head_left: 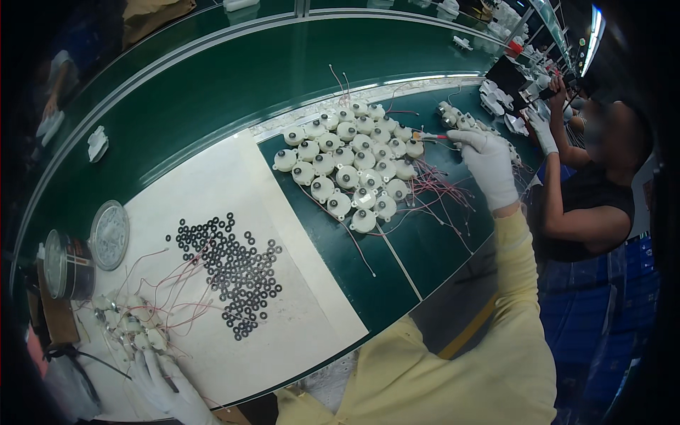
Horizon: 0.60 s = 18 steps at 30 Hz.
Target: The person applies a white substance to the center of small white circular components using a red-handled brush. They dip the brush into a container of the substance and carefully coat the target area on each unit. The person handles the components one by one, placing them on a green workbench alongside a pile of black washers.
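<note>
We are pinching a slim, brush-like tool between the thumb and fingers of the gloved right hand, its tip pointing left at the edge of the cluster of white round housings; whether it is touching one, we cannot tell. We are taking the step to be tending the dark centres of these housings one by one, so we would do well to be gripping lightly, bringing the tip squarely onto each centre, working along the rows so none is being skipped, and steering the wrist clear of the red and white wires, which could be snagging on the glove. The cluster is lying on the green table, just left of the right hand and well apart from the left. Our gloved left hand is resting at the lower left with fingers loosely extended against a heap of wired white parts; whether it is gripping one, we cannot tell. Small black rings are lying on the pale sheet, between that heap and the cluster.
</note>
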Available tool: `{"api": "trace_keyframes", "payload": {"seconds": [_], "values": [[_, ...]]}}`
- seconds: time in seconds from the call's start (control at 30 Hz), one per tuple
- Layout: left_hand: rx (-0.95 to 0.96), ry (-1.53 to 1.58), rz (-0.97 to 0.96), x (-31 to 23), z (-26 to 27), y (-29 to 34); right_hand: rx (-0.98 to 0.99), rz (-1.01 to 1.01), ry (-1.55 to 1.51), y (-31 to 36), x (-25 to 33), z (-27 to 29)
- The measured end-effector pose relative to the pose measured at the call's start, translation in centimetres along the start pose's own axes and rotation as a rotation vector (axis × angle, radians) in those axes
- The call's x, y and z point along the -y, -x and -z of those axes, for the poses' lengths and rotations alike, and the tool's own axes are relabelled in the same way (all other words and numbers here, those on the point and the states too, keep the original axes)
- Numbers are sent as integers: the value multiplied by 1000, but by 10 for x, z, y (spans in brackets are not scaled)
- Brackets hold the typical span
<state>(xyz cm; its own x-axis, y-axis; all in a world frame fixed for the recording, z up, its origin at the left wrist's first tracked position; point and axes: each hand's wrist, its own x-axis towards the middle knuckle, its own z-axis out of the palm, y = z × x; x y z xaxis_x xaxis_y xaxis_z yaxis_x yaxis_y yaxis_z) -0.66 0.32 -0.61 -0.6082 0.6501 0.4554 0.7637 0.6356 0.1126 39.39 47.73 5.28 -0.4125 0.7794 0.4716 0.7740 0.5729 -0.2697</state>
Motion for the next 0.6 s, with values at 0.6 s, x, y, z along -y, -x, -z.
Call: {"api": "trace_keyframes", "payload": {"seconds": [0.6], "values": [[-2,-5,-13,1,0,0,-132,339,242,-8,0,7]]}}
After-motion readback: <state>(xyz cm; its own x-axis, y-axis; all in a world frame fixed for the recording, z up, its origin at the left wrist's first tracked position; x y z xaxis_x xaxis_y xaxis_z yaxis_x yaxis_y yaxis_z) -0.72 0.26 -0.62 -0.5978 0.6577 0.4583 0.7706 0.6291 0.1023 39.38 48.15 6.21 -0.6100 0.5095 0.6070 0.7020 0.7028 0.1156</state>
